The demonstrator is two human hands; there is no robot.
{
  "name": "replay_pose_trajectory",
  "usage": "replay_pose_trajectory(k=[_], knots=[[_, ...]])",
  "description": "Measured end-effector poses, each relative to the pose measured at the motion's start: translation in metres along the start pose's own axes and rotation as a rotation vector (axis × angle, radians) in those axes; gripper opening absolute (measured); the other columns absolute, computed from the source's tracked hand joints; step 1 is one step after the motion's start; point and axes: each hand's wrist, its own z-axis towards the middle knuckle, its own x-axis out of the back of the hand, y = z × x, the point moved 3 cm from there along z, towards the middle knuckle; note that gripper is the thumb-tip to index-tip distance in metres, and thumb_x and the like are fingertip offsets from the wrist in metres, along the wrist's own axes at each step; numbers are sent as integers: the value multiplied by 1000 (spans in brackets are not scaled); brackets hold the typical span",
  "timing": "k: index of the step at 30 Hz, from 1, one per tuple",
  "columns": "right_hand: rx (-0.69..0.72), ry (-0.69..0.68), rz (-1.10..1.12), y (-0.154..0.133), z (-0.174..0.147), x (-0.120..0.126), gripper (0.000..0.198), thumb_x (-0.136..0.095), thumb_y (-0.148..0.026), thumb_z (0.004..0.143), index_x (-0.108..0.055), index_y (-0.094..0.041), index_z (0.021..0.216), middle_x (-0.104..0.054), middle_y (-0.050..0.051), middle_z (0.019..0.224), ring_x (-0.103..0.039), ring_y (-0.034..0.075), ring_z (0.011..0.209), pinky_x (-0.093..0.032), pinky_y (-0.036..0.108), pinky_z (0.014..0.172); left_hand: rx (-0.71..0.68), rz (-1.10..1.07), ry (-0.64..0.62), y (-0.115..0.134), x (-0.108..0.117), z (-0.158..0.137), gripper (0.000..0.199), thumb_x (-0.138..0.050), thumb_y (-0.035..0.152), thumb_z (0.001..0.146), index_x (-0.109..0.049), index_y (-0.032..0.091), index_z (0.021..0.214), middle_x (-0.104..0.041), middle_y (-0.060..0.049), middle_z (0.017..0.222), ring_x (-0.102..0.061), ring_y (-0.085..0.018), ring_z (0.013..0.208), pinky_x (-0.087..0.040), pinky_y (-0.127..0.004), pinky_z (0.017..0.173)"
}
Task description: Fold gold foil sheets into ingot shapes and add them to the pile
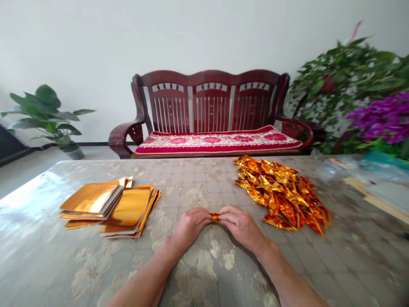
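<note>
Between my two hands is a small folded piece of gold foil paper (214, 217), mostly covered by fingers. My left hand (191, 225) pinches its left end, and my right hand (239, 224) pinches the right end. Both hands are closed, low over the patterned tabletop. Left of them lie two overlapping stacks of flat gold foil sheets (129, 207), some with pale backs showing. To the right is a heap of folded gold foil pieces (284, 192) with pointed ends, shaped like ingots.
The table (198, 277) has a floral, glossy cover. Clear plastic bags (338, 166) and flat boards (386, 198) lie at its right side, near purple flowers (380, 117). A dark wooden bench (211, 106) stands beyond the far edge, with a potted plant (57, 117) to the left.
</note>
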Motion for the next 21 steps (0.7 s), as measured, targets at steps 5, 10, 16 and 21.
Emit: replay_pose_trajectory(k=[5,10,16,21], knots=[[-14,7,18,1,0,-1,16,-61,-17,92,-75,-24,93,-70,2,91,-66,14,83,-51,24,77,5,-5,13,-2,-2,-1,15,-59,24,94,-74,21,92,-74,-3,92,-69,-13,85,-53,-21,80],[-15,8,37,3,-1,-5,16,-62,-15,91,-75,-24,94,-70,2,91,-66,14,84,-51,25,77,29,4,15,-2,-4,-1,15,-59,23,94,-74,21,91,-74,-3,90,-68,-13,84,-52,-22,79],[-10,34,66,6,-1,-8,17,-60,-16,92,-74,-25,95,-69,2,92,-65,14,85,-51,25,76,71,-46,15,-2,-3,0,17,-58,23,95,-75,22,94,-73,-2,91,-68,-13,86,-51,-22,79],[-30,33,91,5,0,-8,18,-58,-13,92,-72,-24,90,-67,2,90,-64,14,84,-50,25,77,75,-42,-6,-1,-4,0,17,-57,23,95,-74,22,91,-72,-2,89,-67,-13,85,-50,-22,79]])
